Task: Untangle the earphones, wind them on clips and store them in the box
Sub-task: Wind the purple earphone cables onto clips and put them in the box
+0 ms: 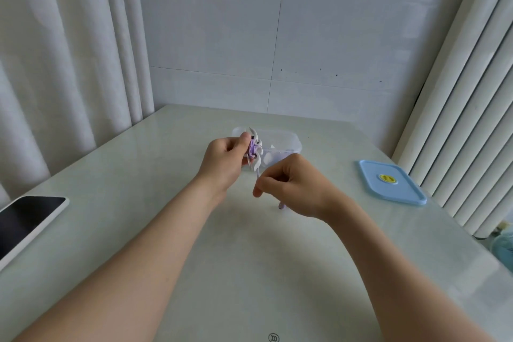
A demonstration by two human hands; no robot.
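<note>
Head view: near the centre of the frame the left hand (222, 164) grips a white clip (257, 160) with purple earphone cable (252, 149) wound round it, held just in front of the clear box (290, 141). The right hand (294, 186), fingers curled, pinches the loose cable just below the clip, its plug (281, 206) hanging under the palm. A blue lid (391, 182) lies on the table (249, 272) at the right, well apart from the box.

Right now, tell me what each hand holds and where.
Left hand grips the white clip, wound with purple earphone cord, at its edge. Right hand pinches the cord's loose tail below the clip.
</note>
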